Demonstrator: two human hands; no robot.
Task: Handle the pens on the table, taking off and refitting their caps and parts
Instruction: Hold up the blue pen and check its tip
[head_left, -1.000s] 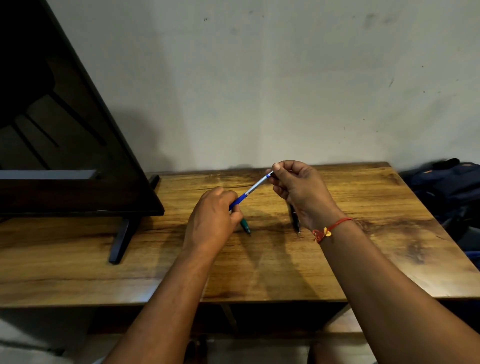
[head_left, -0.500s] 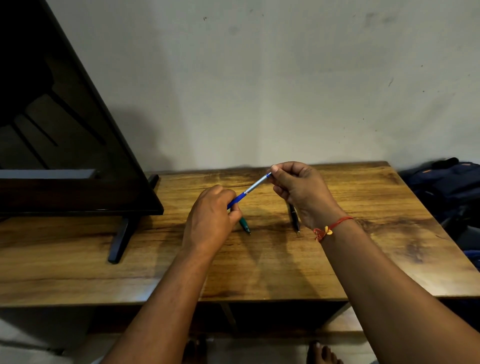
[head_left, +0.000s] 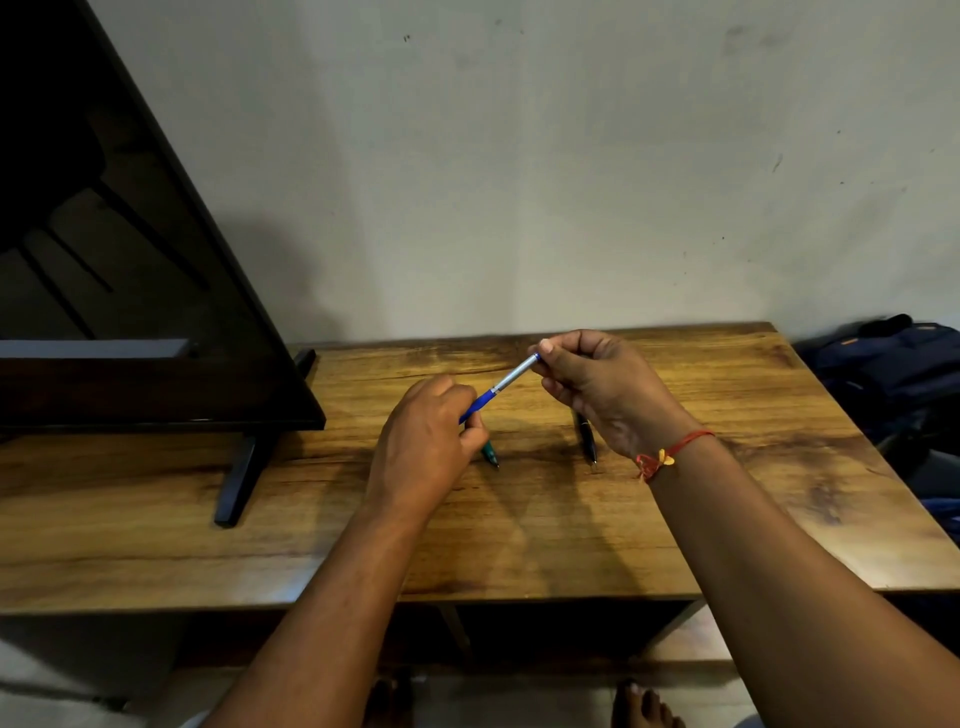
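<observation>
Above the wooden bench (head_left: 675, 519), my left hand (head_left: 421, 452) curls its fingers round the blue lower end of a slim, tilted blue-and-silver pen (head_left: 501, 387). My right hand (head_left: 597, 389) pinches its silver top. A green pen (head_left: 490, 454) and a black pen (head_left: 586, 439) lie on the bench below.

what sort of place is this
Most likely a room in a home: a flat-screen TV stands on a wooden table against a plain wall, a dark backpack lies beside the table, and bare feet show beneath it.
</observation>
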